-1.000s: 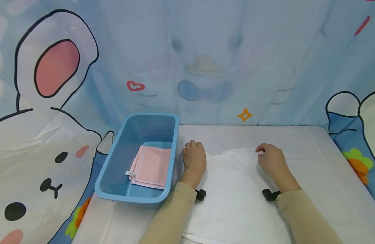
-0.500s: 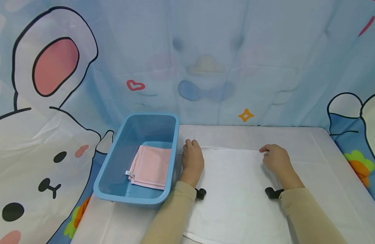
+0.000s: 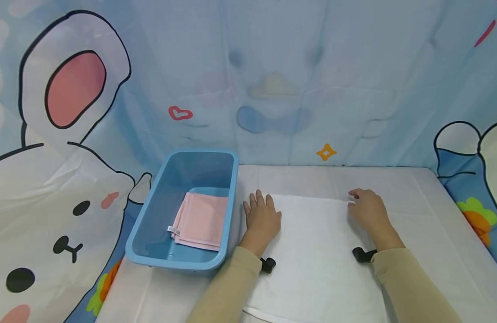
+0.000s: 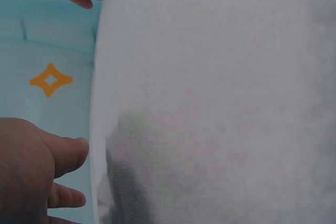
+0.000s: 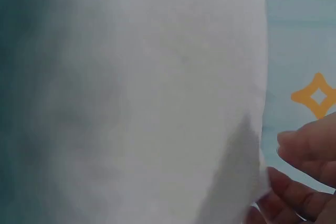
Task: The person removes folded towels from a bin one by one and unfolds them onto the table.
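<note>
Wht cloth (image 3: pixel 317 264) lies on tabletop (image 3: pixel 418 197), lower ctr of frame, betw. 2 hands abt equally near: L hand (image 3: pixel 262 220) spread at its upper-L corner, R hand (image 3: pixel 370 214) w/ thumb & fingers apart at upper-R; long axis unclear, bottom cut off.

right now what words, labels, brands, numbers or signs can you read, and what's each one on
No readable text anywhere.
Small white tag on the pink cloth in the blue bin: too small to read.
Faint pinkish marks on the white cloth: too blurred to identify.
Backdrop: drawings only, no lettering visible.
</note>
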Motion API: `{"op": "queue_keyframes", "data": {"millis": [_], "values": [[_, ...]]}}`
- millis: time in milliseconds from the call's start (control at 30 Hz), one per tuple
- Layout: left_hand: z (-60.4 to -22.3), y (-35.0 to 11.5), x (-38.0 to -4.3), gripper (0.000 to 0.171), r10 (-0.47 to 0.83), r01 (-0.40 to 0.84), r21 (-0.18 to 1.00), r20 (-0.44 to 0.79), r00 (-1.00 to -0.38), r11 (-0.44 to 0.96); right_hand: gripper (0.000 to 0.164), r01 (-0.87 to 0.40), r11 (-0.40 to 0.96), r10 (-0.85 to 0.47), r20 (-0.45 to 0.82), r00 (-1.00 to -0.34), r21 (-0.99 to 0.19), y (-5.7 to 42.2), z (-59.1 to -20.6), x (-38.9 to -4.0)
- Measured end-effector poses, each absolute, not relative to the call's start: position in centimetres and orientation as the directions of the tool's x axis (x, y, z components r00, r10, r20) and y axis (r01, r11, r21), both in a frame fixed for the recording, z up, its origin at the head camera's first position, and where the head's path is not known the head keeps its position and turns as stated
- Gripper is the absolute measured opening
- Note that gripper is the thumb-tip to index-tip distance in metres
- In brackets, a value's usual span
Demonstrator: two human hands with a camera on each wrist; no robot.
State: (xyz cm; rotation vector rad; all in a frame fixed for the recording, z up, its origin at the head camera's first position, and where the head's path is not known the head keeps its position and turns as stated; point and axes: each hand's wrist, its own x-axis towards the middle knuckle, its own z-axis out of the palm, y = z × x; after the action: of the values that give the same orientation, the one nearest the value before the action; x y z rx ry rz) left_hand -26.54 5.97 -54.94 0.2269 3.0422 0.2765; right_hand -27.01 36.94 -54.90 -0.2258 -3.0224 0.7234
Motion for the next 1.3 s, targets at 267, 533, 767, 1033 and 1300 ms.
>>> {"op": "queue_keyframes", "data": {"millis": [267, 533, 767, 1033, 1300], "values": [[-54.5, 6.2, -25.0, 0.078, 0.241, 0.207, 0.232, -0.128, -0.962, 0.951, 0.058, 0.086, 0.911, 0.091, -0.008, -0.996, -0.404, 35.7, -53.1, -25.8], [-54.1, 7.1, -23.0, 0.081, 0.380, 0.345, 0.213, -0.151, -0.913, 0.914, 0.076, -0.154, 0.943, -0.179, -0.060, -0.982, -0.294, 31.7, -52.5, -22.4], [-54.6, 7.6, -21.1, 0.086, 0.480, 0.464, 0.127, -0.184, -0.858, 0.877, 0.076, -0.280, 0.927, -0.307, -0.076, -0.948, -0.250, 27.9, -53.8, -18.9], [-55.2, 7.8, -18.8, 0.094, 0.531, 0.524, 0.098, -0.243, -0.812, 0.846, 0.075, -0.310, 0.908, -0.367, -0.181, -0.913, -0.281, 26.2, -54.6, -16.5], [-55.5, 7.6, -18.3, 0.096, 0.541, 0.537, 0.088, -0.241, -0.806, 0.839, 0.077, -0.293, 0.915, -0.350, -0.186, -0.918, -0.277, 25.9, -55.3, -15.9]]}}
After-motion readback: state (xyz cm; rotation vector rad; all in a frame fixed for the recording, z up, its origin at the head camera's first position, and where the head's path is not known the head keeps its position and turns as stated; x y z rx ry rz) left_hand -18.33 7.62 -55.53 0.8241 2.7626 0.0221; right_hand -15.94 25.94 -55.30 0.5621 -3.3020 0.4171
